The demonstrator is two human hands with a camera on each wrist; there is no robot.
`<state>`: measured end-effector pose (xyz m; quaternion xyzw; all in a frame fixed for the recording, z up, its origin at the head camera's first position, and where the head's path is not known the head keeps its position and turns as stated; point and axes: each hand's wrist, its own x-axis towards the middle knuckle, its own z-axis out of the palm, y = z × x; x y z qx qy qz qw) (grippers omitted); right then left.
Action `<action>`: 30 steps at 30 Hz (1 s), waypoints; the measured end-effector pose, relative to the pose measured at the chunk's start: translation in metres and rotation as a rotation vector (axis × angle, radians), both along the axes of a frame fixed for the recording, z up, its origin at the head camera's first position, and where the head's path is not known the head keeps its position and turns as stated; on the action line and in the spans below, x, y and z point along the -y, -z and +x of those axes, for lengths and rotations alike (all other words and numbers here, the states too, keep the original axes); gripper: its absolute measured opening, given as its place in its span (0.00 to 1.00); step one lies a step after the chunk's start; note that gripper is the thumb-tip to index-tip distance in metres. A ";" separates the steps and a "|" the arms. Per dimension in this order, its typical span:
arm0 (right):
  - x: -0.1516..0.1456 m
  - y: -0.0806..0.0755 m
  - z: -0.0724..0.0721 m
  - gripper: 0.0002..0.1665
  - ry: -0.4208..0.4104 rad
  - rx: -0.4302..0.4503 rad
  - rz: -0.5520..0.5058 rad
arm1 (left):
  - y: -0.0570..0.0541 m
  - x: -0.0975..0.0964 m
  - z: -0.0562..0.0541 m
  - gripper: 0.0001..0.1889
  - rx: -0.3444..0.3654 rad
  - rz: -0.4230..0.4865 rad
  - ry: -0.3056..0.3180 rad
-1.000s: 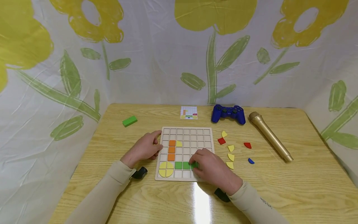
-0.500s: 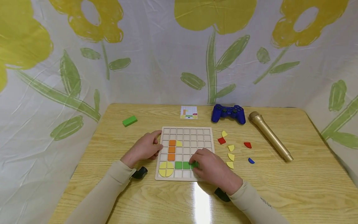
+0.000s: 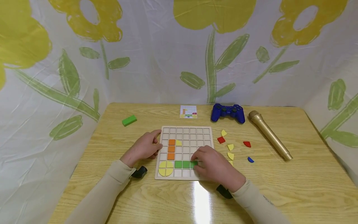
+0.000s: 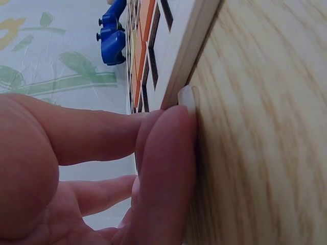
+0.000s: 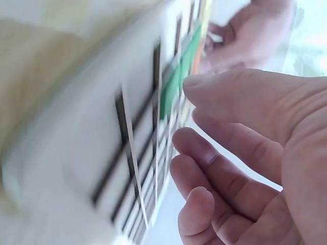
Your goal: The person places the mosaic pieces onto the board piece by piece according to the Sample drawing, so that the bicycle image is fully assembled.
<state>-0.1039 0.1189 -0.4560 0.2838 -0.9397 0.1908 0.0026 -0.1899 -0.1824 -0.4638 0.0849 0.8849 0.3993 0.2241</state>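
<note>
A wooden grid board (image 3: 193, 130) lies flat on the table. My left hand (image 3: 144, 145) touches its left edge with thumb and index finger. In the left wrist view the fingertips (image 4: 168, 120) press against the board's side. My right hand (image 3: 213, 163) hovers over the lower right, fingers bent and holding nothing, beside the last of three green square tiles (image 3: 185, 164) in a row. Its thumb (image 5: 204, 89) is close to that tile in the right wrist view; contact is unclear. Orange squares (image 3: 171, 149) form a column. Yellow quarter-circles (image 3: 166, 168) make a disc at lower left; another yellow quarter (image 3: 178, 142) sits higher.
Right of the board lie loose yellow quarters (image 3: 230, 147), a red square (image 3: 221, 140), a red quarter (image 3: 247, 144) and a blue half-circle (image 3: 250, 159). Behind are a pattern card (image 3: 188, 112), a blue game controller (image 3: 227, 113) and a gold microphone (image 3: 269, 135). A green block (image 3: 129, 120) lies left.
My right hand has shifted slightly right, off the last green tile, showing more of it. The left hand stays at the board's edge.
</note>
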 end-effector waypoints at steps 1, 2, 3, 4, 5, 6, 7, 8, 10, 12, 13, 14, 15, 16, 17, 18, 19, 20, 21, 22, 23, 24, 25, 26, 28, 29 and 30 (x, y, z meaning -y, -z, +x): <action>-0.004 -0.002 -0.001 0.11 0.014 0.008 -0.007 | 0.000 0.000 0.000 0.37 0.000 0.003 0.001; -0.010 -0.003 -0.003 0.11 0.027 0.006 -0.012 | 0.000 0.000 0.000 0.37 0.003 0.003 -0.004; -0.016 -0.004 -0.004 0.11 0.043 0.003 -0.012 | 0.000 0.000 0.000 0.37 0.003 0.003 -0.003; -0.023 -0.005 -0.006 0.11 0.056 -0.004 -0.011 | 0.000 0.000 0.000 0.37 0.005 0.004 -0.002; -0.031 -0.006 -0.008 0.11 0.066 -0.016 -0.009 | 0.000 0.000 0.001 0.37 0.006 0.003 -0.002; -0.039 -0.007 -0.010 0.11 0.075 -0.030 -0.006 | 0.000 0.000 0.001 0.37 0.009 0.005 -0.006; -0.048 -0.007 -0.012 0.11 0.085 -0.038 -0.003 | 0.000 0.001 0.001 0.37 0.011 0.001 -0.009; -0.058 -0.008 -0.013 0.11 0.093 -0.049 0.003 | 0.000 0.001 0.001 0.37 0.011 0.003 -0.009; -0.078 -0.009 -0.016 0.12 0.118 -0.051 0.008 | 0.000 0.001 0.002 0.37 0.011 0.009 -0.009; -0.098 -0.009 -0.018 0.13 0.146 -0.041 0.016 | -0.001 0.000 0.001 0.37 0.010 0.011 -0.013; -0.108 -0.010 -0.019 0.13 0.155 -0.035 0.023 | -0.002 0.000 0.001 0.37 0.008 0.011 -0.009; -0.117 -0.010 -0.020 0.14 0.164 -0.029 0.030 | -0.002 0.000 0.001 0.37 0.005 0.011 -0.006; -0.126 -0.010 -0.021 0.14 0.173 -0.024 0.036 | -0.002 -0.001 0.001 0.37 0.005 0.008 -0.006; -0.134 -0.009 -0.022 0.15 0.180 -0.021 0.046 | -0.003 -0.001 0.001 0.37 0.004 0.007 -0.005; -0.142 -0.009 -0.023 0.15 0.185 -0.018 0.057 | -0.002 -0.001 0.001 0.37 0.004 0.008 -0.004; -0.148 -0.009 -0.025 0.14 0.186 -0.021 0.069 | -0.002 -0.001 0.001 0.37 0.003 0.008 -0.001; -0.155 -0.008 -0.027 0.14 0.187 -0.025 0.080 | -0.002 -0.001 0.001 0.37 0.004 0.010 -0.003; -0.160 -0.008 -0.028 0.13 0.190 -0.028 0.087 | -0.002 -0.001 0.001 0.37 0.004 0.011 -0.004; -0.165 -0.007 -0.030 0.13 0.190 -0.035 0.094 | -0.001 -0.001 0.000 0.37 0.004 0.011 -0.004; -0.170 -0.006 -0.031 0.12 0.187 -0.041 0.101 | -0.001 -0.001 0.000 0.37 0.003 0.011 -0.003; -0.173 -0.006 -0.033 0.12 0.185 -0.046 0.102 | 0.000 -0.001 0.000 0.37 0.002 0.010 -0.003; -0.177 -0.005 -0.034 0.12 0.181 -0.049 0.101 | 0.000 -0.001 0.000 0.37 0.002 0.009 -0.003; -0.180 -0.005 -0.035 0.13 0.181 -0.047 0.099 | 0.000 -0.001 -0.001 0.36 0.003 0.009 -0.007; -0.182 -0.004 -0.036 0.14 0.180 -0.044 0.097 | 0.001 0.000 -0.001 0.36 0.002 0.008 -0.004; -0.185 -0.003 -0.038 0.15 0.177 -0.038 0.097 | 0.001 -0.001 -0.001 0.37 0.006 0.007 -0.007; -0.187 -0.002 -0.039 0.15 0.176 -0.036 0.099 | 0.001 -0.001 -0.001 0.37 0.009 0.010 -0.009; -0.187 -0.001 -0.040 0.15 0.174 -0.038 0.103 | 0.001 -0.001 -0.001 0.37 0.012 0.010 -0.010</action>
